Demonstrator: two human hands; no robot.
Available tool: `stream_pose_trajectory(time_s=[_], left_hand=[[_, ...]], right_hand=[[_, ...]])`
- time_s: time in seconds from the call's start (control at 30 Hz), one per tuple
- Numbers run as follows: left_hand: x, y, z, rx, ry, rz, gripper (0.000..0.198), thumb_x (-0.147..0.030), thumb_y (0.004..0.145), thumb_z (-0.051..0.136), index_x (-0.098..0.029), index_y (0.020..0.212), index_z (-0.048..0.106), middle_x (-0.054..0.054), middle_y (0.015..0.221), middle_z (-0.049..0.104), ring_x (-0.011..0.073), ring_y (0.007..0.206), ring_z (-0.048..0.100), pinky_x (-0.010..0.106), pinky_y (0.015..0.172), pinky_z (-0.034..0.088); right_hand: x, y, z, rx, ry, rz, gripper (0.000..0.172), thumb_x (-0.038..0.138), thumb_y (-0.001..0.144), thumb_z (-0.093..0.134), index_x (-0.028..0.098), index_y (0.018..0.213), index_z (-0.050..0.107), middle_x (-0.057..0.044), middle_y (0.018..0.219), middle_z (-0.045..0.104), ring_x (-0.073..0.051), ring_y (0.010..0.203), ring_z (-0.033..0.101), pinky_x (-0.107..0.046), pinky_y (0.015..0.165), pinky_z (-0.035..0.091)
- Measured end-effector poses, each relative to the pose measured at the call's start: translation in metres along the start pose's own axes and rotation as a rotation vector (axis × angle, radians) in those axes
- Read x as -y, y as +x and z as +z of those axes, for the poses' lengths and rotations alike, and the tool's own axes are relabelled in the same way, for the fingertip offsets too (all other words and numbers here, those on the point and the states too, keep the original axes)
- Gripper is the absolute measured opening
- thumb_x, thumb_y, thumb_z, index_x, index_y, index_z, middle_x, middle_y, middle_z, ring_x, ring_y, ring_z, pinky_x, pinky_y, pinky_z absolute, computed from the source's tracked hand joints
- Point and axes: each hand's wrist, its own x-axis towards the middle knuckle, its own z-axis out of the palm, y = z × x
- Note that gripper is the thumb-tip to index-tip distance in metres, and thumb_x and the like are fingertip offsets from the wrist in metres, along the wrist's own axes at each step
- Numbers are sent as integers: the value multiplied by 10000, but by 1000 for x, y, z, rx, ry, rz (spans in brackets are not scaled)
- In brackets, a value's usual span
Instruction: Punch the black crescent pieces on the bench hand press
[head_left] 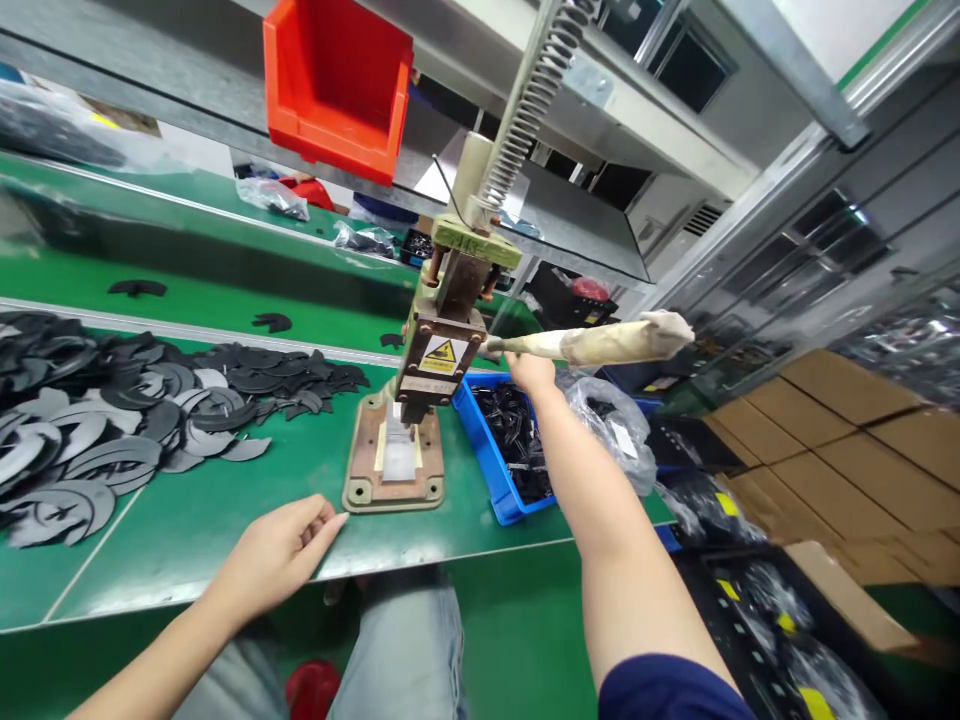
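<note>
A green hand press (450,330) with a yellow warning label stands on the green bench. Its base (360,475) carries a pale rectangular piece (401,455) under the ram. By the front left corner of this base, my left hand (281,550) rests at the bench edge, fingers curled in and thumb against them, with nothing visible in it. My right hand (532,372) is stretched out over a blue tray (501,500) of small black parts, just below the inner end of the cloth-wrapped press lever (615,343). Its fingers are mostly hidden, so I cannot tell whether they grip the lever.
Flat black curved pieces (150,420) lie heaped on the left of the bench. A few more lie on the green strip behind. An orange bin (337,90) sits on the shelf above. Plastic bags (611,425) and cardboard boxes (847,460) stand to the right.
</note>
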Motion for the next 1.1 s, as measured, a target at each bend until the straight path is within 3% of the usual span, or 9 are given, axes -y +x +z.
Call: stream_pose_trajectory(time_s=[0.17,0.27,0.4,0.67,0.9,1.0,1.1], left_hand=[[-1,0,1,20,29,-8,381,-575,1036,530,-266,850,652,-22,745,682,191,718,653,290,693,473],[-3,0,1,30,70,-5,384,-588,1032,528,-268,862,652,-21,759,689,196,728,653,297,689,460],[-8,0,0,38,110,11,396,-595,1041,504,-265,881,653,-8,791,701,203,751,658,307,695,447],[-14,-6,0,-18,77,27,373,-569,1042,506,-255,879,624,-7,799,704,199,769,671,294,705,453],[-7,-7,-3,-70,-56,-7,407,-617,1011,548,-241,889,641,-5,785,694,182,711,635,295,686,478],[-16,-13,1,-206,-189,-2,402,-614,1002,568,-225,948,657,4,797,673,181,727,635,298,702,517],[-43,-29,8,-314,-215,135,336,-525,994,632,-214,1110,684,38,910,669,189,792,639,320,752,549]], right_hand=[[-32,-58,18,266,-73,-61,396,503,1011,649,177,1233,686,-82,1249,732,-212,1139,711,-472,1041,602],[-45,-94,28,430,-103,-107,396,473,1000,679,180,1266,674,-89,1286,712,-212,1136,708,-454,1009,623],[-44,-126,37,490,-138,-145,426,455,996,686,182,1320,647,-99,1344,684,-234,1191,690,-480,1031,617],[-34,-148,29,326,-112,-97,389,469,1006,666,183,1270,668,-91,1314,696,-229,1190,686,-485,1052,599],[-36,-171,3,-3,220,-3,330,422,1027,524,182,1068,748,-148,1166,746,-269,1155,666,-479,1113,498],[-20,-201,2,-106,482,-21,423,465,1033,436,188,1115,745,-129,1116,767,-247,1051,688,-417,1013,546],[17,-250,20,-84,758,-73,456,507,1036,436,191,1136,749,-92,1014,782,-217,923,719,-361,847,589]])
